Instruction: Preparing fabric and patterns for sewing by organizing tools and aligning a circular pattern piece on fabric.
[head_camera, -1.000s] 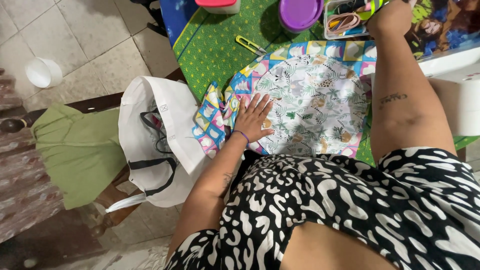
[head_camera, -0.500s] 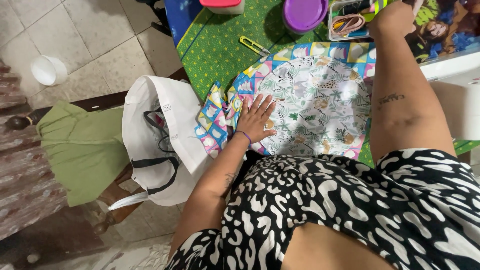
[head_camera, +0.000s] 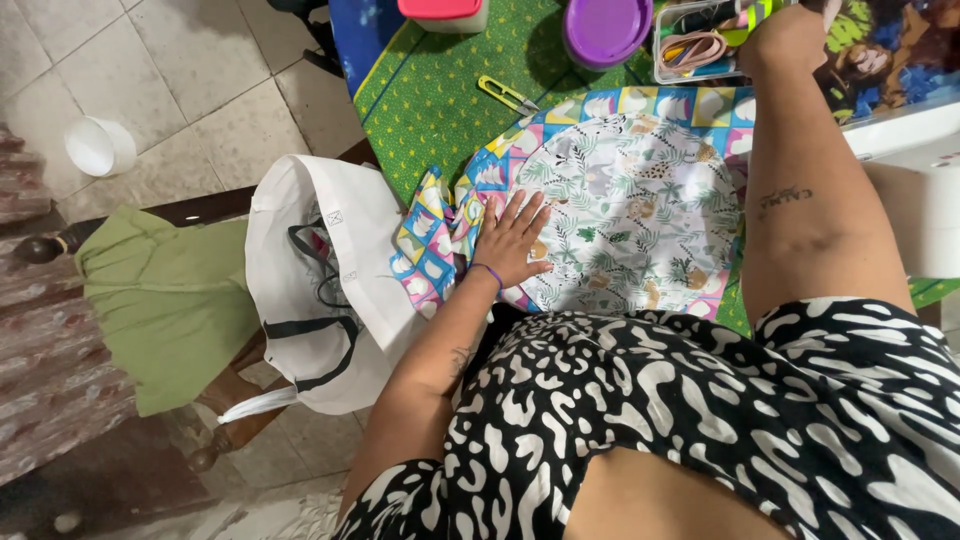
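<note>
The left hand (head_camera: 515, 238) lies flat, fingers spread, its grip released, pressing on the near-left edge of a round leaf-printed fabric piece (head_camera: 630, 215). The right hand (head_camera: 785, 35) reaches to a clear box of ribbons (head_camera: 695, 45) at the far edge; I cannot tell whether its grip is closed. The round piece rests on a patchwork-printed cloth (head_camera: 440, 240) spread over the green worktop (head_camera: 440, 100). It looks thin, light and limp, likely to slide and wrinkle; better pinched at the rim, or held flat by a palm
</note>
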